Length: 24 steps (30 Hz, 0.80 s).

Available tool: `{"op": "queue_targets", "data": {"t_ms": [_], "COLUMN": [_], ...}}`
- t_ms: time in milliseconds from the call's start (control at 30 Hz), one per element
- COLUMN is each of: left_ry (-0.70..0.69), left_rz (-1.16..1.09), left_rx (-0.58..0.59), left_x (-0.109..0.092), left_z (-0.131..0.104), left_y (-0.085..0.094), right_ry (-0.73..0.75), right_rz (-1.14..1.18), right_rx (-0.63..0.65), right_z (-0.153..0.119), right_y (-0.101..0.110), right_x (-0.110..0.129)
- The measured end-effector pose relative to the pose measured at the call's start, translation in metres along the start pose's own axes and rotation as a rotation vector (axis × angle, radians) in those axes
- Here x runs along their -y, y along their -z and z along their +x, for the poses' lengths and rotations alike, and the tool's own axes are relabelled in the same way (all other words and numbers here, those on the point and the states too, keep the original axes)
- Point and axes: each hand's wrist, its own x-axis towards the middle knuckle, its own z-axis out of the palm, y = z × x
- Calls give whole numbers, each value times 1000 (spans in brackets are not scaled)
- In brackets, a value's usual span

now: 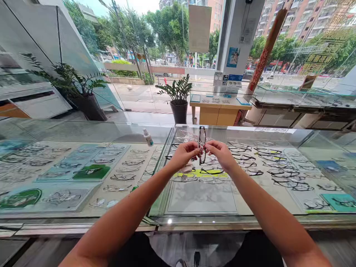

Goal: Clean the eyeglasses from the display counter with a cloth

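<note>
A pair of dark-framed eyeglasses (202, 134) is held up on end above the glass display case, one lens over the other. My left hand (187, 154) pinches it near the middle from the left side. From the right, my right hand (218, 151) grips it at about the same height, fingertips closed on the frame. The exact spot each fingertip touches is too small to make out. Under my hands, many eyeglasses (211, 170) lie in rows inside the case, some on a yellow-green strip.
The glass display case (201, 200) spans the front, with another case joined on its left. A small white spray bottle (148, 138) stands on the left glass top. Beyond are a potted plant (179, 105), a wooden table (215, 115) and large windows facing a street.
</note>
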Motion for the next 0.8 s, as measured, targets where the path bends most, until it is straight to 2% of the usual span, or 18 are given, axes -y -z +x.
{"op": "queue_targets", "data": {"t_ms": [300,533,667,800], "left_ry": [-6,16,-9,-65], "left_rz": [17,49,135,344], "left_rx": [19,-9,-58,-202], "left_x": [-1,-9,-6,-2], "left_z": [1,0,5,11], "left_y": [-2,-2,5,18], "right_ry": [-61,-92,-117,-131], "right_rz": [169,245,248,174], "right_rx": [6,25,40,74], "right_z": [0,1,3,6], "right_y": [-1,-3,0,9], "right_x": [-1,1,1,3]}}
